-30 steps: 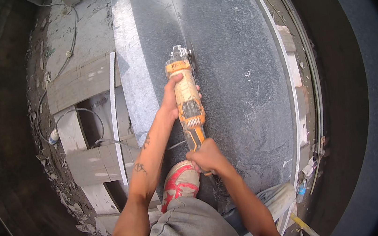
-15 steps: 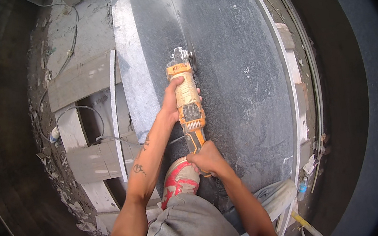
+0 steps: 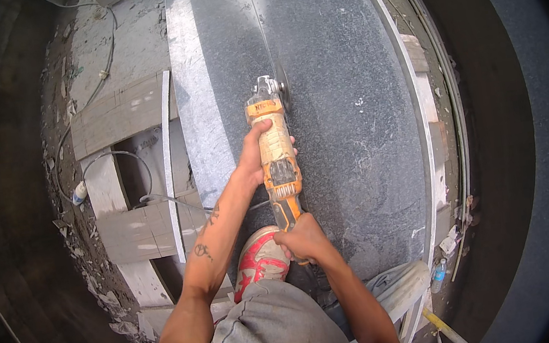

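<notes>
An orange and black angle grinder, its body wrapped in worn pale tape, is held lengthwise over a dark grey stone slab. My left hand wraps the taped body, thumb on top. Around the rear handle my right hand is closed. The thin cutting disc stands on edge at the right of the grinder's head, meeting the slab; whether it bites in cannot be seen. Ahead of it a narrow straight line runs to the far edge, with pale dust around.
My shoe, red and off-white, rests on the slab beside the grinder. Wooden planks and a grey power cord lie at the left. A folded cloth, a water bottle and a yellow bar are at the lower right.
The grinder has slid slightly toward me along the line, with both hands still around it. The shoe stays in place.
</notes>
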`<state>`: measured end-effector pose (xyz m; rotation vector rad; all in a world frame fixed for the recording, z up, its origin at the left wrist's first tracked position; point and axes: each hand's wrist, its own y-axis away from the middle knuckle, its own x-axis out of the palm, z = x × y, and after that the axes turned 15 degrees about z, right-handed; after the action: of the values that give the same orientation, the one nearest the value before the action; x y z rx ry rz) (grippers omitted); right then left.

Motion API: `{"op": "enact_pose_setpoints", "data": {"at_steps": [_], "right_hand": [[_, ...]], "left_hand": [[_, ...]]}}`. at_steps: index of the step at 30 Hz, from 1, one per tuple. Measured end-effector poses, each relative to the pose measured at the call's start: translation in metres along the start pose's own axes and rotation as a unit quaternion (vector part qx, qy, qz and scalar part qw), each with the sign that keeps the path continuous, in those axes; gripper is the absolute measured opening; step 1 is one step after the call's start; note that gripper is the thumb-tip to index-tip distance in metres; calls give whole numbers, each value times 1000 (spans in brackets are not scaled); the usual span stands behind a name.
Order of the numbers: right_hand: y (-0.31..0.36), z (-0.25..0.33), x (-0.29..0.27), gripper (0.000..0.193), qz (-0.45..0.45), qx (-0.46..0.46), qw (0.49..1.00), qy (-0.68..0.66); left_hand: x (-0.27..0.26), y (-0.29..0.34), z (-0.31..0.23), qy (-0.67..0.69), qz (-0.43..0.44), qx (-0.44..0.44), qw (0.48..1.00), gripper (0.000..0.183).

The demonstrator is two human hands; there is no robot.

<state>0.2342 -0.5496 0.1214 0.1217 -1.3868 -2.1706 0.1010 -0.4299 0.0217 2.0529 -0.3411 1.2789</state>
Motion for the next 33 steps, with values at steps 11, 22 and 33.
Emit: {"op": "enact_pose_setpoints", "data": {"at_steps": [11,22,33], "right_hand": [[-7,4,-7,17,5,-14,1000,-4],[-23,35,-20,15,2,-11,1000,-11],[-25,21,-17,13,-13,-29,999,-5]], "left_hand": [[7,-7,-7,2,-1,14,1000,52],[0,-35,-34,0,6,25,1000,51],[4,-28,-27,6,21,22,1000,51]]}}
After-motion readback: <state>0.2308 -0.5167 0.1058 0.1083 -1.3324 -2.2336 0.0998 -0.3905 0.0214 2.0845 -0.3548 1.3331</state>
